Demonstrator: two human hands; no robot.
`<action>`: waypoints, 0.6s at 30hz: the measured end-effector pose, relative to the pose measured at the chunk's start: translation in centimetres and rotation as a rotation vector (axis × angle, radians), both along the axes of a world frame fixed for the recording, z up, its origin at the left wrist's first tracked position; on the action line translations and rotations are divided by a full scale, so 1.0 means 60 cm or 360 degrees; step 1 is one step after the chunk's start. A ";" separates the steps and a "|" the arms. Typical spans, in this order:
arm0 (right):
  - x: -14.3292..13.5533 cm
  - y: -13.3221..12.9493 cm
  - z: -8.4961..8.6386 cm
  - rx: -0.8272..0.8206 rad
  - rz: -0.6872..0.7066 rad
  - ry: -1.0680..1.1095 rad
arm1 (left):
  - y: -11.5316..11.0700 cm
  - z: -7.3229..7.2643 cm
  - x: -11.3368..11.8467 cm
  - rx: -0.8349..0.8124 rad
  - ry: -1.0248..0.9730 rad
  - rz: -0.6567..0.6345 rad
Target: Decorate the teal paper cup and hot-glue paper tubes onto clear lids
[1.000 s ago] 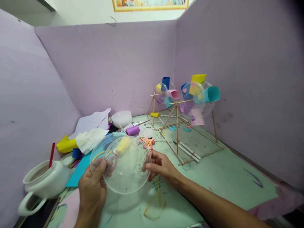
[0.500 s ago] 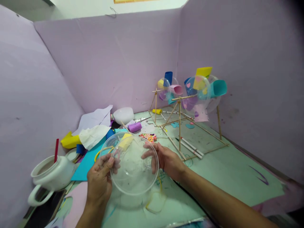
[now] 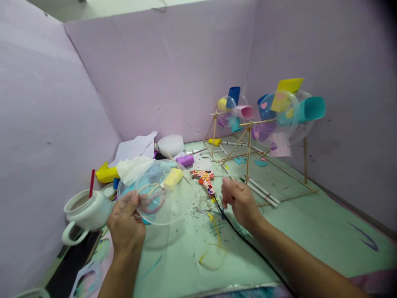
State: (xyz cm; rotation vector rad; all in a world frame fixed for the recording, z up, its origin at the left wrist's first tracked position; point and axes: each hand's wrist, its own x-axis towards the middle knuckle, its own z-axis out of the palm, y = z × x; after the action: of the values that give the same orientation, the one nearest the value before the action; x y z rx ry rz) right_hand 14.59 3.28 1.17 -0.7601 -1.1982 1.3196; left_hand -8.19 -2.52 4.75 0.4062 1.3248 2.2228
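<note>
My left hand [image 3: 126,217] pinches the edge of a clear round plastic lid [image 3: 178,207], held tilted above the table. Two overlapping rims show; I cannot tell whether this is one piece or two. Through the plastic I see a yellow paper tube [image 3: 173,179] and turquoise paper. My right hand [image 3: 240,203] is apart from the lid, its fingers curled in with nothing visible in them. Just left of it lies a glue gun [image 3: 204,179] with a colourful patterned cover, its black cord [image 3: 245,240] running under my right forearm.
Two stick frames bearing clear wheels with coloured paper cups, one nearer [image 3: 249,153] and one farther [image 3: 214,136], stand at right. White markers [image 3: 263,192] lie by the nearer frame. A white pot [image 3: 88,211] stands at left, near a purple tube [image 3: 185,160] and paper scraps.
My right hand has left the lid and moved right, its fingers curling in. My left hand keeps the lid, now turned and shifted left. The view has swung slightly left, uncovering the glue gun.
</note>
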 end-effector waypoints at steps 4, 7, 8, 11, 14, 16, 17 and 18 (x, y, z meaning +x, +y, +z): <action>-0.002 -0.004 0.015 -0.0244 0.0103 0.0138 | -0.002 -0.009 0.011 -0.0051 0.0046 -0.0193; -0.013 -0.017 0.012 -0.0402 0.0567 -0.0091 | -0.004 -0.018 0.030 -0.0137 0.0031 -0.0311; -0.016 -0.019 0.009 -0.0406 0.0642 -0.0177 | -0.004 -0.020 0.035 -0.0166 0.0034 -0.0343; -0.019 -0.018 0.000 -0.0325 0.0577 -0.0235 | -0.004 -0.023 0.035 -0.0188 0.0100 -0.0417; -0.007 -0.004 0.001 -0.0331 0.0185 0.0012 | -0.003 -0.023 0.018 -0.0142 0.0160 -0.0272; 0.003 0.007 0.005 -0.0390 -0.0073 0.0152 | -0.003 -0.020 0.005 -0.0113 0.0166 -0.0114; 0.007 0.012 0.007 -0.0408 -0.0159 0.0186 | -0.004 -0.018 0.000 -0.0097 0.0163 -0.0061; 0.010 0.015 0.008 -0.0409 -0.0210 0.0193 | -0.005 -0.015 -0.003 -0.0081 0.0154 -0.0030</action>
State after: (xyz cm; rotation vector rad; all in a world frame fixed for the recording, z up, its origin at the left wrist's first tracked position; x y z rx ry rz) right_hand 15.16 4.15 1.66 -0.9129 -0.8772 1.4036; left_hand -8.35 -2.83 3.83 0.5109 1.4186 2.1735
